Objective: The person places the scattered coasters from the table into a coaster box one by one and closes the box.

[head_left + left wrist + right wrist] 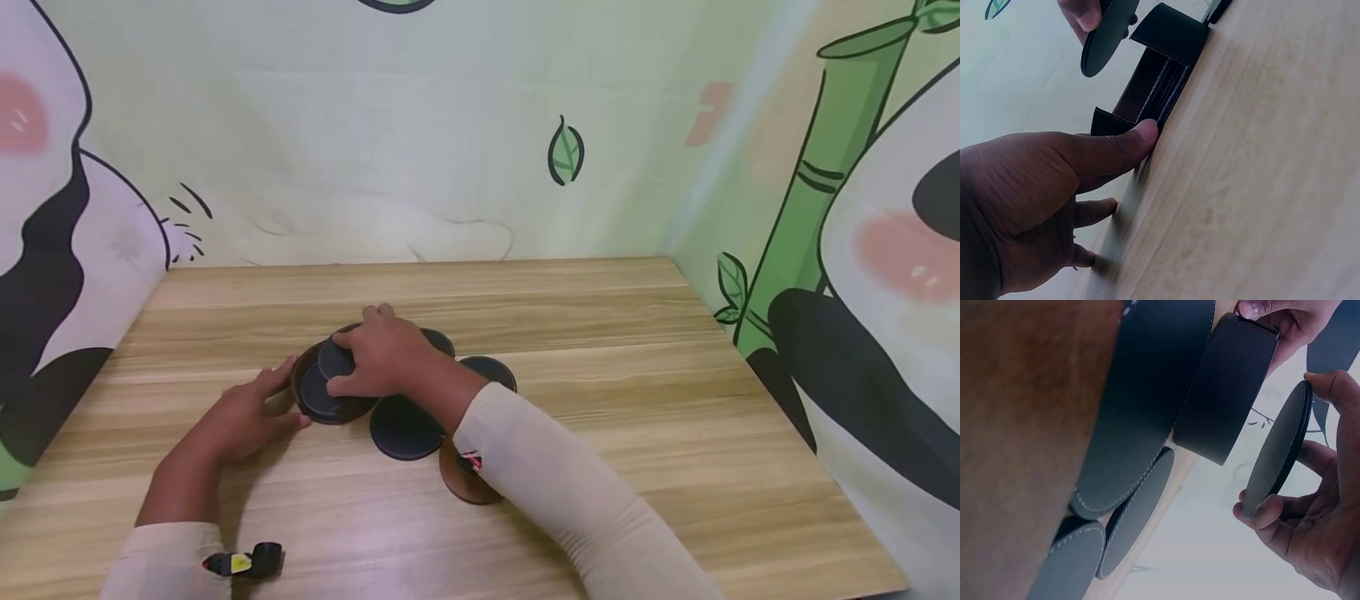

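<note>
A round dark coaster holder [360, 410] with a brown inner wall stands on the table, stacked coasters visible through its side opening in the left wrist view. My left hand [243, 417] grips its left side, the thumb low on the wall [1169, 34]. Above it, my right hand [386, 354] pinches a round black stitched coaster [1279, 450] by its edge. That coaster is tilted and apart from the holder. To the right lie more coasters: a black one [407, 432], others partly behind my right arm [491, 371], and a brown one [467, 483].
The wooden table [637, 400] carries the coasters near its middle-left. A wall with a printed leaf [566, 152] and panda pictures rises behind it and along both sides. My right sleeve [555, 467] crosses over part of the loose coasters.
</note>
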`<action>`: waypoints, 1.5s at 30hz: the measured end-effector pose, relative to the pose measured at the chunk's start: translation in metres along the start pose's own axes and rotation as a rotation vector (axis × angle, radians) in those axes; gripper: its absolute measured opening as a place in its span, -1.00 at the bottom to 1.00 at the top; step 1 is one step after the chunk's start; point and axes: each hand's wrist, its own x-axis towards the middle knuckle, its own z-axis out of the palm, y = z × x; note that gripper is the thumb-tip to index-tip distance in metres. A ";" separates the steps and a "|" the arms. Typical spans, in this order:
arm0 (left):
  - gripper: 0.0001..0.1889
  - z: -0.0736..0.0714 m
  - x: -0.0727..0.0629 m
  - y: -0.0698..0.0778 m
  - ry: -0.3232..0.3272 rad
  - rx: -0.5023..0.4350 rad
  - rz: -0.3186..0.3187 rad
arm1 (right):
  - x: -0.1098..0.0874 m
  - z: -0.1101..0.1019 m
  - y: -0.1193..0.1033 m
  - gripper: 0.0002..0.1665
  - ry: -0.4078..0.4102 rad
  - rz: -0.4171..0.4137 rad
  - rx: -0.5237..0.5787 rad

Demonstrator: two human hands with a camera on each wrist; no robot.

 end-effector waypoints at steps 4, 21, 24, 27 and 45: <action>0.14 0.001 0.001 0.001 -0.005 -0.008 -0.008 | 0.004 0.001 -0.003 -0.13 -0.008 0.007 -0.003; 0.10 -0.001 0.000 0.002 0.018 0.004 0.027 | 0.017 0.008 -0.023 -0.19 -0.045 0.000 -0.048; 0.10 0.000 0.000 0.002 0.017 0.005 0.024 | 0.018 0.010 -0.026 -0.17 -0.055 0.002 -0.046; 0.10 0.000 0.000 0.001 0.013 -0.001 0.020 | 0.018 0.010 -0.029 -0.14 -0.058 0.005 -0.063; 0.12 0.001 0.001 0.002 0.018 -0.004 0.017 | 0.014 0.015 -0.033 0.04 -0.060 0.002 -0.117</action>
